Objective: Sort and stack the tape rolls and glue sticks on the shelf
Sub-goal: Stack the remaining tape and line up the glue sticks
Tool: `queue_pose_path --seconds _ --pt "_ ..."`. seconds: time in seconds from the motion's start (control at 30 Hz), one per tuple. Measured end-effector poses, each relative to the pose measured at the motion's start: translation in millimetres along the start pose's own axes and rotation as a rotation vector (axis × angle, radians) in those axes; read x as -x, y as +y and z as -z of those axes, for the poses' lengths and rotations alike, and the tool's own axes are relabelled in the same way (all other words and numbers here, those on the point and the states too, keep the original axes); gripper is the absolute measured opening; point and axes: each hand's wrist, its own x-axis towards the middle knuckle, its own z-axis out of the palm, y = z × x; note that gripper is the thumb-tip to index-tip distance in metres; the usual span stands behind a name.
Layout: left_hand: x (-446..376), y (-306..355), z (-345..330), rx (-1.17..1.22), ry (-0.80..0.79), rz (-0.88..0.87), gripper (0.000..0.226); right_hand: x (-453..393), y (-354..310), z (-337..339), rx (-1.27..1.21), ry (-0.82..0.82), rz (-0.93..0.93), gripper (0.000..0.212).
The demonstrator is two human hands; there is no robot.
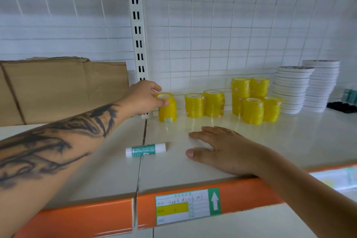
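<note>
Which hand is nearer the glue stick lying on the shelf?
Right. The right hand rests flat just to the right of the glue stick; the left hand is further back, gripping a yellow tape stack.

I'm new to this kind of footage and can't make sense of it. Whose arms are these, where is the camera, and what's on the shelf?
There is no machine here: a person wears a camera on the head, looking forward and down, so you see their own two arms. The left hand has its grip on the top of a yellow tape stack at the back. The right hand lies flat and open on the white shelf, holding nothing. A glue stick lies on its side near the front. Further right stand more yellow tape stacks and white tape rolls. A cardboard box sits at the left.
</note>
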Motion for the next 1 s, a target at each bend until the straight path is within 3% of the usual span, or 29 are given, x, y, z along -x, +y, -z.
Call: queue_pose_path --seconds 0.4,0.5,0.57,0.67,0.73,0.8,1.0 --pt "14.4 5.8 -3.3 0.006 -0.028 0.011 0.070 2.7 -4.2 2.4 -0.017 0.012 -0.012 0.077" --pt "36.7 5.2 5.3 -0.132 0.024 -0.093 0.075 1.7 -3.2 1.8 -0.014 0.010 -0.012 0.077" --pt "60.9 7.8 14.0 -0.206 0.018 -0.181 0.063 1.1 -2.6 1.4 -0.011 0.011 -0.013 0.076" --pt "102.1 11.4 28.0 -0.267 -0.192 -0.218 0.052 -0.6 -1.7 0.3 -0.005 0.005 -0.012 0.076" --pt "124.4 11.2 35.8 -0.259 -0.371 -0.206 0.062 -1.2 -1.3 0.0 -0.006 0.003 -0.014 0.078" --pt "139.6 5.5 39.9 -0.230 -0.435 -0.209 0.069 -1.2 -1.6 -0.5 0.000 0.001 -0.016 0.080" --pt "153.0 -21.2 29.0 -0.242 -0.273 -0.269 0.022 -2.4 -4.9 -0.9 0.011 0.003 -0.038 0.077"
